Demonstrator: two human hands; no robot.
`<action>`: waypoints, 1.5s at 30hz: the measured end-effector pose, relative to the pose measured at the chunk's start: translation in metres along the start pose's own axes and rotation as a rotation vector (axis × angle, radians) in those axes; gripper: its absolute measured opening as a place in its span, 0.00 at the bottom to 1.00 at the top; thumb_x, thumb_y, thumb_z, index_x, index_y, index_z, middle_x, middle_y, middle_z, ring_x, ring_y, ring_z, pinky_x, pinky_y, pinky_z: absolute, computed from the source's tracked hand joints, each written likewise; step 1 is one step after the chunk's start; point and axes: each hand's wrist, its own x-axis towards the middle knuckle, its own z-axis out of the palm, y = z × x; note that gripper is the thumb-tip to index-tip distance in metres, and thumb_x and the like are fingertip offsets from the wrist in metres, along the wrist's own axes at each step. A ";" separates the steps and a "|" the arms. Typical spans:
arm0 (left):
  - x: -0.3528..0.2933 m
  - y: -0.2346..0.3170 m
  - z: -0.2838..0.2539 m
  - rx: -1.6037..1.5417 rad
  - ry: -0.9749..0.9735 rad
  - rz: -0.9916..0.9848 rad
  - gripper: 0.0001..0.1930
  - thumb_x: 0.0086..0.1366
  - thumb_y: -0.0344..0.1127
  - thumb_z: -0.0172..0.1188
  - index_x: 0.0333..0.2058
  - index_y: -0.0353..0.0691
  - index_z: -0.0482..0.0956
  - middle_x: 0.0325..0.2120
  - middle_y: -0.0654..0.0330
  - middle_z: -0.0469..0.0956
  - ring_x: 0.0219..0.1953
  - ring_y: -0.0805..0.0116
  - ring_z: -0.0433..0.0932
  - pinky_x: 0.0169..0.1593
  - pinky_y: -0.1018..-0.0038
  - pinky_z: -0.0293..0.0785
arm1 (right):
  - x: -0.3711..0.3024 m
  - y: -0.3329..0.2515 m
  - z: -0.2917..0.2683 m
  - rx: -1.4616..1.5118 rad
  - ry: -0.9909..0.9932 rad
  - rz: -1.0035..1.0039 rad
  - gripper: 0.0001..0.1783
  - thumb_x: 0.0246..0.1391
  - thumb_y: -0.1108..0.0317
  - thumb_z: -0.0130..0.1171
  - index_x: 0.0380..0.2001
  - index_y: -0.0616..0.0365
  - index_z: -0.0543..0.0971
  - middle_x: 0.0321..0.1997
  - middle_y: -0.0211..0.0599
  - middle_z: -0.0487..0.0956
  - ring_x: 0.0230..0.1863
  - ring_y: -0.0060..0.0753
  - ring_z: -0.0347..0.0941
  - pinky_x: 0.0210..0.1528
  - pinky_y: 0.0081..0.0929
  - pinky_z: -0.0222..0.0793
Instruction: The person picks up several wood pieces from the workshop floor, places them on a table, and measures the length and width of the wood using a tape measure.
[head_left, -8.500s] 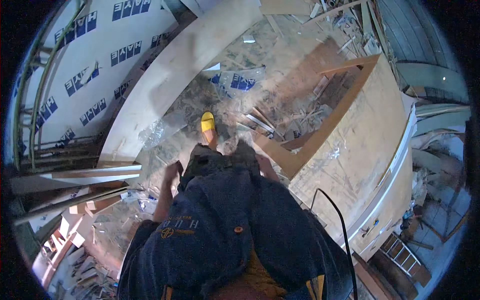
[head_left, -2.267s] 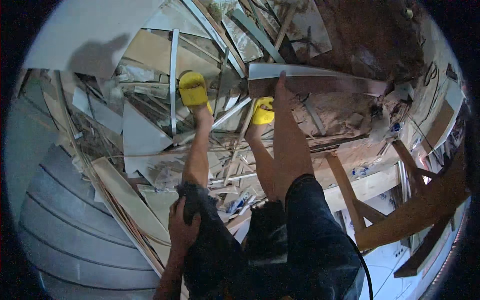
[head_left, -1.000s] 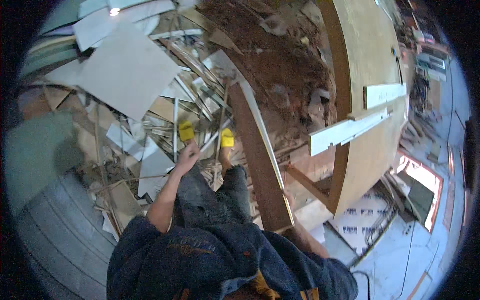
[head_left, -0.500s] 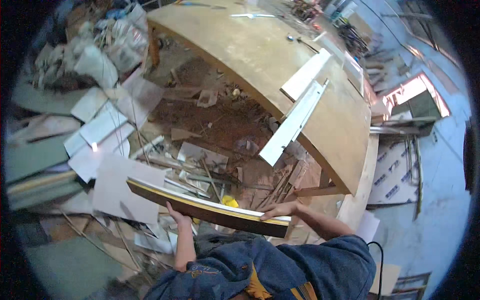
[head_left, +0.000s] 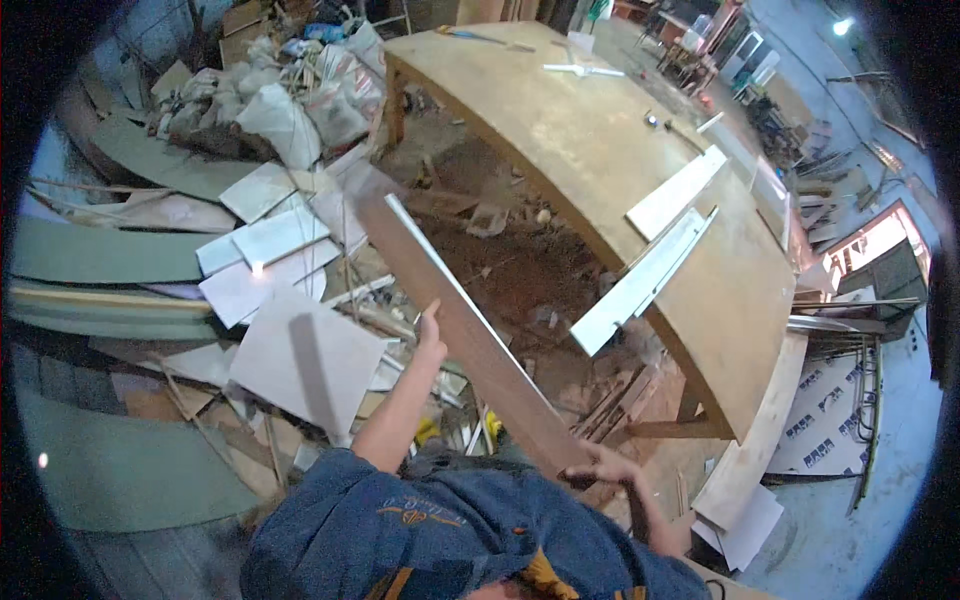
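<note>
A long, narrow brown board (head_left: 470,345) with a white edge slants from the far left down toward my body at the right. My right hand (head_left: 605,466) grips its near end, with the fingers around the corner. Along the board's left edge, about midway, my left hand (head_left: 432,330) holds it from the side; part of its fingers is hidden behind the board. The broad brown face is turned up toward me. Past its right side, a white strip (head_left: 640,285) juts over the near edge of the wooden table (head_left: 560,120).
Another white panel (head_left: 677,195) lies on the table beside a slim white piece (head_left: 583,70). Scrap wood and a pale square sheet (head_left: 305,355) litter the floor at the left. Filled sacks (head_left: 280,120) are heaped behind. A printed sheet (head_left: 822,415) leans at the right.
The board has swung from lying crosswise to a steep diagonal, its left end now pointing away from me. Its brown face has turned upward. The view has shifted left.
</note>
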 end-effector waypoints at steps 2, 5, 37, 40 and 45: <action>0.021 -0.005 0.051 0.058 -0.103 -0.028 0.28 0.62 0.48 0.59 0.56 0.37 0.70 0.53 0.50 0.73 0.55 0.53 0.71 0.58 0.51 0.66 | -0.011 -0.011 0.012 0.318 0.017 0.093 0.48 0.49 0.49 0.70 0.66 0.59 0.61 0.63 0.42 0.70 0.63 0.39 0.66 0.65 0.37 0.60; 0.032 0.040 0.110 0.259 -0.210 0.040 0.29 0.61 0.43 0.60 0.56 0.33 0.69 0.52 0.49 0.73 0.56 0.55 0.71 0.58 0.55 0.67 | 0.026 0.013 0.024 0.656 0.002 -0.029 0.44 0.49 0.54 0.71 0.64 0.60 0.63 0.61 0.39 0.70 0.60 0.32 0.67 0.62 0.32 0.62; 0.002 0.098 0.480 1.350 -0.451 0.966 0.29 0.67 0.53 0.54 0.47 0.25 0.74 0.42 0.36 0.78 0.47 0.43 0.78 0.49 0.58 0.72 | 0.256 -0.217 -0.313 0.927 0.553 -1.028 0.26 0.53 0.57 0.66 0.49 0.64 0.73 0.39 0.31 0.77 0.35 0.21 0.72 0.37 0.22 0.70; -0.034 0.141 0.496 1.545 -0.333 1.035 0.30 0.68 0.52 0.53 0.50 0.24 0.72 0.47 0.37 0.77 0.52 0.41 0.75 0.54 0.60 0.71 | 0.277 -0.285 -0.384 0.952 0.613 -0.968 0.21 0.56 0.55 0.65 0.42 0.64 0.76 0.36 0.29 0.78 0.33 0.21 0.73 0.32 0.21 0.70; 0.056 0.145 0.292 1.584 -0.208 1.042 0.26 0.73 0.49 0.44 0.47 0.26 0.73 0.41 0.37 0.78 0.48 0.41 0.76 0.50 0.55 0.69 | 0.355 -0.300 -0.462 1.140 0.584 -0.735 0.24 0.56 0.49 0.63 0.44 0.59 0.76 0.35 0.35 0.79 0.33 0.30 0.76 0.31 0.26 0.74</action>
